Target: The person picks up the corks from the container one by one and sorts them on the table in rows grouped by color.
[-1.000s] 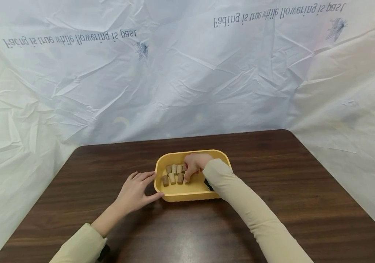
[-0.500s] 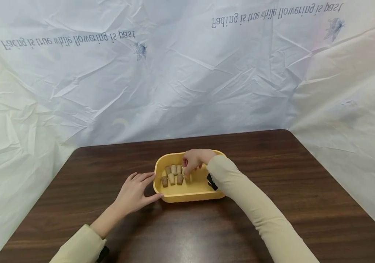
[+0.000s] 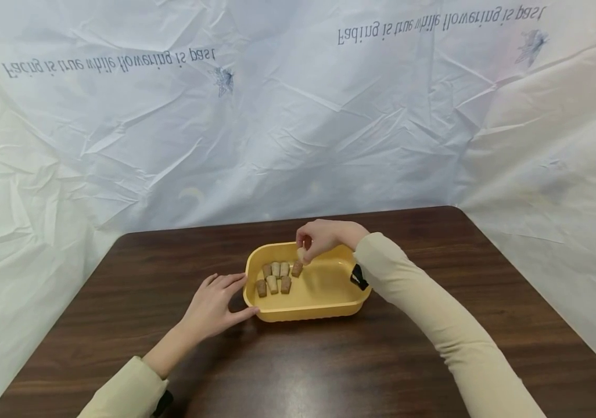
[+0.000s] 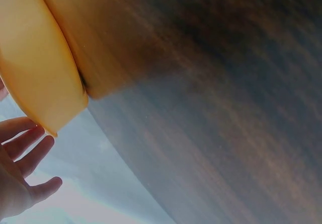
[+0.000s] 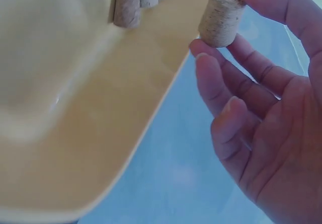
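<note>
A yellow plastic tub (image 3: 304,314) stands on the table. Inside, toward its left end, lie several cork stoppers in two rows, light ones (image 3: 272,284) and brown ones (image 3: 297,269). My right hand (image 3: 324,238) is over the tub's far side and pinches a light cork stopper (image 5: 221,15) between thumb and fingertips. That cork is above the others, with the tub wall behind it in the right wrist view. With fingers spread and fairly straight, my left hand (image 3: 214,307) touches the tub's left end, thumb at the near corner and fingertips at the rim.
The dark wood-grain table (image 3: 298,371) extends around the tub. A pale wrinkled sheet (image 3: 287,128) with printed lettering hangs behind the table and along both sides. A black strap (image 3: 359,277) is at the right wrist.
My right hand has lifted a light cork stopper from the near row and moved up, away and slightly right. A brown cork beneath is now uncovered. The left hand stays put.
</note>
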`<state>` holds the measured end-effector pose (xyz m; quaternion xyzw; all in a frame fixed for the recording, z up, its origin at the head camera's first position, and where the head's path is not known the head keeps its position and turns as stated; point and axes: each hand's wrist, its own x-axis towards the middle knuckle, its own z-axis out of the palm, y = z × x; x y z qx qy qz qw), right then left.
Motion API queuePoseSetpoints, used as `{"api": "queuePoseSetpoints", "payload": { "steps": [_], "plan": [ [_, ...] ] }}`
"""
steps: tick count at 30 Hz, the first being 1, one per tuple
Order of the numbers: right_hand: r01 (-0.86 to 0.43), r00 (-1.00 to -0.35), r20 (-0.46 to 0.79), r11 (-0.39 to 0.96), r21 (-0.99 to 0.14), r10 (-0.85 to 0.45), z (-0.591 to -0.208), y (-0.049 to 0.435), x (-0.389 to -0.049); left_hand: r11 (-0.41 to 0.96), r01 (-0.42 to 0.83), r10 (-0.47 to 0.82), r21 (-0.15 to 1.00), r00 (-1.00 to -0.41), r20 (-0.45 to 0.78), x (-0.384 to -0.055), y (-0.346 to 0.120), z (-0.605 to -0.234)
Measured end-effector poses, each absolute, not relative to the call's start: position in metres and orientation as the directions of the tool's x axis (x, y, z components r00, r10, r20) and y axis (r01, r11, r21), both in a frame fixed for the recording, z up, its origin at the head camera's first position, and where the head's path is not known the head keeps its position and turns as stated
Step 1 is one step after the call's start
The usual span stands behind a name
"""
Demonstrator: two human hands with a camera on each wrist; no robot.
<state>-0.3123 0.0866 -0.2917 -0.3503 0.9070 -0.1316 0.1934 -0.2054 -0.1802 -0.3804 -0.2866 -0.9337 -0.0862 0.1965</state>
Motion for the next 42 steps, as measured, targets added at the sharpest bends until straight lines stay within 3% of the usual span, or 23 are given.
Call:
{"api": "queuePoseSetpoints", "payload": {
  "steps": [9, 19, 28, 42],
  "plan": [
    [-0.664, -0.659, -0.101, 0.64, -0.385, -0.745, -0.294, 0.119, -0.312, 0.818, 0.573, 0.503, 0.05, -0.755, 0.421, -0.206, -0.18, -0.381],
    [-0.669, -0.67, 0.037, 0.581, -0.464, -0.741, -0.306, 0.155, -0.31, 0.816, 0.576, 0.504, 0.049, -0.751, 0.427, -0.205, -0.181, -0.382],
    [-0.625, -0.739, 0.134, 0.597, -0.502, -0.66, -0.316, 0.188, -0.307, 0.818, 0.573, 0.504, 0.05, -0.756, 0.418, -0.204, -0.181, -0.381],
    [-0.539, -0.825, 0.175, 0.654, -0.531, -0.538, -0.346, 0.237, -0.31, 0.812, 0.583, 0.511, 0.039, -0.742, 0.434, -0.206, -0.181, -0.38]
  ]
}}
